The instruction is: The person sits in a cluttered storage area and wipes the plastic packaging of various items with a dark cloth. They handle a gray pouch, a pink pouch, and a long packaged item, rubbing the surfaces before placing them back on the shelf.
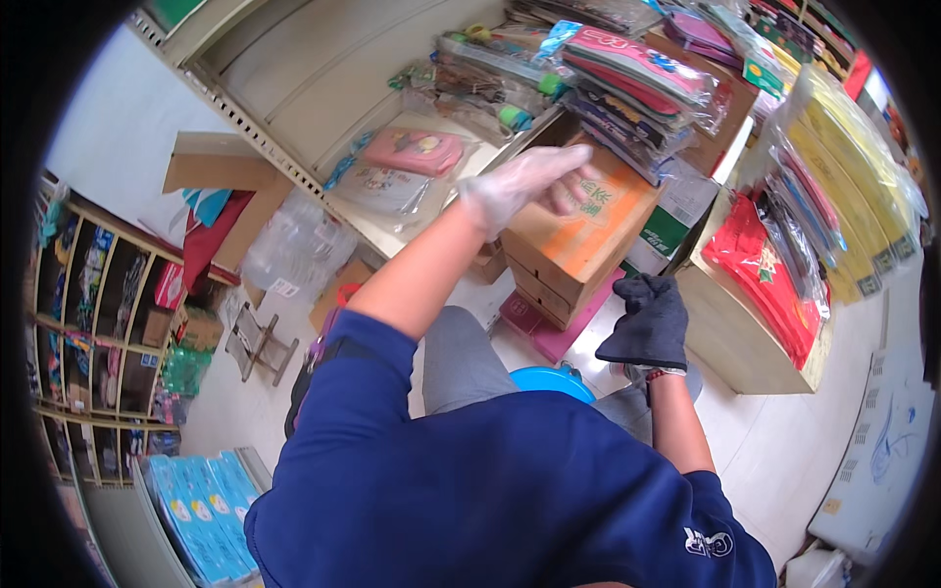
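My left hand (539, 184), in a thin clear plastic glove, hovers above an orange-brown cardboard box (588, 223). Its fingers stretch forward, slightly bent, and hold nothing. Dark grey fabric (647, 318) covers my right hand (655, 338), which is over my lap, right of the box. Whether the fabric is a glove or a cloth I cannot tell, and the fingers under it are hidden. A white edge and a red band show at that wrist. Just beyond my left hand, a stack of plastic-wrapped flat pouches (637, 83) leans over the box. A pink pouch (412, 150) lies on the shelf.
A metal shelf (294, 69) stands ahead. On the right, red packages (769, 284) and yellow wrapped packs (833, 186) rest on a cream cabinet (735, 348). A blue round object (552, 382) is between my legs. At left are a folding stool (260, 343) and blue packs (201, 510).
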`<action>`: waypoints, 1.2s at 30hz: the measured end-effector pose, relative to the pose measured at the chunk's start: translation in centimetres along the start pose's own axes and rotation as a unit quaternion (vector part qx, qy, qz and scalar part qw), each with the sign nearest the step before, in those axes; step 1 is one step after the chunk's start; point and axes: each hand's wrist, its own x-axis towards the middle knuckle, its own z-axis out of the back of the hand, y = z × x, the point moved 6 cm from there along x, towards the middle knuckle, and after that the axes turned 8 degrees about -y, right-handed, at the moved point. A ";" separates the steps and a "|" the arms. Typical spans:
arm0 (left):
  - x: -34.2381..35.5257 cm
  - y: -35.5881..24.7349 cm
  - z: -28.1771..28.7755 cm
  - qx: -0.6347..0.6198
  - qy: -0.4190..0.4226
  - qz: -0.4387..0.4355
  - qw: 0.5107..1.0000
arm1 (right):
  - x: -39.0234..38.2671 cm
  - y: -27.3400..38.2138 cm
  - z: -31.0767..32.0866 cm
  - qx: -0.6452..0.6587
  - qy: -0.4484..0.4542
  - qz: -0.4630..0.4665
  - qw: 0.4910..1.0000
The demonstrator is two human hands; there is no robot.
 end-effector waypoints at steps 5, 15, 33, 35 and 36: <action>-6.9 4.8 10.0 -0.035 -0.296 -0.021 0.954 | 0.1 2.5 -0.7 -0.037 -0.034 -0.047 0.998; -18.1 11.5 17.3 0.039 -0.463 0.159 0.871 | -1.2 4.2 -0.2 -0.253 0.011 0.066 0.965; -21.4 14.4 23.3 -0.005 -0.444 0.179 0.878 | -0.6 5.1 1.1 -0.269 -0.025 0.063 0.961; -22.1 14.5 24.0 -0.012 -0.463 0.193 0.865 | -0.5 5.1 0.7 -0.251 -0.016 0.059 0.966; -22.6 14.5 24.2 -0.017 -0.475 0.201 0.857 | -0.5 5.8 0.2 -0.254 -0.003 0.071 0.965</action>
